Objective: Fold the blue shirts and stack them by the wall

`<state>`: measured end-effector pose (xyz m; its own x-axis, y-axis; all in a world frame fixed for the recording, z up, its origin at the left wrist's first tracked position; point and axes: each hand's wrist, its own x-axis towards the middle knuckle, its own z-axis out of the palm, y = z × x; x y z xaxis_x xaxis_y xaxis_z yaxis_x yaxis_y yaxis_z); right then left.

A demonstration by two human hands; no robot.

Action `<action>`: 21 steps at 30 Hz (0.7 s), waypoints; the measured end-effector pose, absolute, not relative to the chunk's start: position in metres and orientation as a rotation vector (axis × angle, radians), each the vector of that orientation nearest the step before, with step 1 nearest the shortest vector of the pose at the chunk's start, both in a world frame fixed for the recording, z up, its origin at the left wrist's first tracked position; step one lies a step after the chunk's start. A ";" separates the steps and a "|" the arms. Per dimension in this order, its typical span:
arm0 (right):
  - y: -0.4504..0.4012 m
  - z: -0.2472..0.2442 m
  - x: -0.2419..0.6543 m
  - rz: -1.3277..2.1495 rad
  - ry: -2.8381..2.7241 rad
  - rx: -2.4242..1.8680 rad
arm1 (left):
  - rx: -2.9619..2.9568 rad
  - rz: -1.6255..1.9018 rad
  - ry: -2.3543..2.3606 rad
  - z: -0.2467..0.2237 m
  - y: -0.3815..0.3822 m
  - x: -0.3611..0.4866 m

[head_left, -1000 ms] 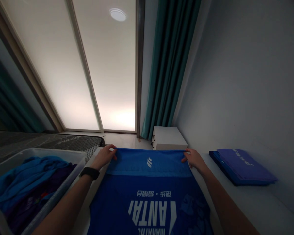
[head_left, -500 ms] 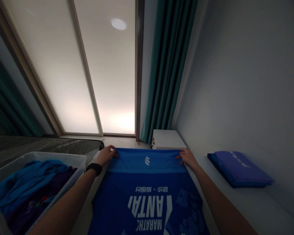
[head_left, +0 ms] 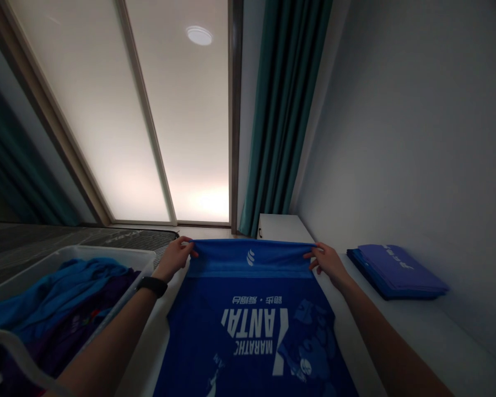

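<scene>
A blue shirt [head_left: 252,292] with white lettering, upside down from my view, stretches over a white surface. My left hand [head_left: 177,258], with a dark band on the wrist, pinches the far left corner of its edge. At the far right corner, my right hand [head_left: 325,262] is closed on the same edge, some fingers bent beneath or beside it. The edge between both hands is pulled nearly straight. The shirt's near end runs out of the bottom of the view.
At the left is a white bin [head_left: 143,259] of blue and purple clothes. Folded clothes [head_left: 400,270] lie in a stack on the right, beside the wall. Behind the shirt are a small white cabinet [head_left: 283,227] and a green curtain [head_left: 279,121].
My hands have moved slightly apart, and the shirt's far edge looks tauter and wider. The whole view has shifted a little, with the bin and stack appearing higher.
</scene>
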<state>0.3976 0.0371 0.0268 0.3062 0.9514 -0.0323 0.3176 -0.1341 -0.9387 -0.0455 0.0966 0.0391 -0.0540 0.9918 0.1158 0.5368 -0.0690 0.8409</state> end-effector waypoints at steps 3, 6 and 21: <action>0.024 0.034 0.397 0.874 -1.134 -1.623 | 1.641 1.091 1.592 0.043 0.086 -0.048; 0.010 0.039 0.396 0.865 -1.143 -1.605 | 1.636 1.129 1.579 0.047 0.072 -0.051; -0.092 -0.004 0.402 0.944 -1.345 -1.688 | 1.759 0.847 1.384 0.023 -0.031 -0.078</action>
